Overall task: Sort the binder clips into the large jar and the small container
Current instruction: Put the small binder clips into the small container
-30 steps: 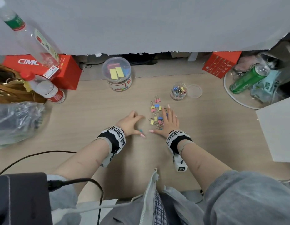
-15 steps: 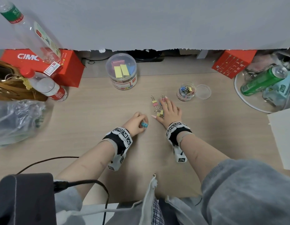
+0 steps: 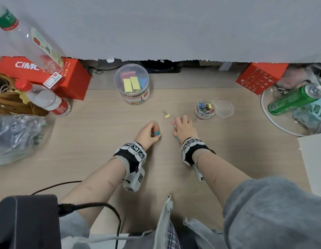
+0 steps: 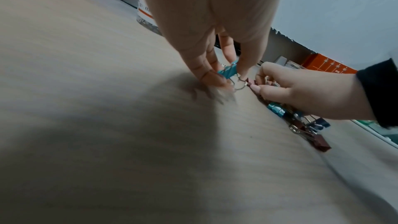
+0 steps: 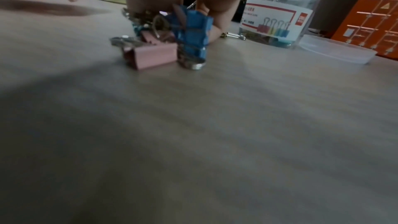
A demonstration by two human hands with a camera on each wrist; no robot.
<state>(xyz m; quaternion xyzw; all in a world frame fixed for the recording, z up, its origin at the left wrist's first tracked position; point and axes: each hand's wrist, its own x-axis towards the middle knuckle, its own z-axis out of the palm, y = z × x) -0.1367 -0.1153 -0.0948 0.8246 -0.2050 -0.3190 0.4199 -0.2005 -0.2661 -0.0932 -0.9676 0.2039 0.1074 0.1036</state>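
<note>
At centre frame, a teal clip (image 3: 157,133) is pinched by the left hand (image 3: 147,132); a clip cluster (image 5: 172,43) is gathered under the curled right hand (image 3: 184,129). Upper centre stands the jar (image 3: 131,83); the small container (image 3: 205,109) is seen centre right.

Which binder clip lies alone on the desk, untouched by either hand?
The yellow binder clip, lying apart toward the large jar; the others are held or bunched under the right hand.

Office desk: wood-grain desktop (image 3: 228,159), binder-clip jars (image 3: 131,83), cables (image 3: 95,205).
</note>
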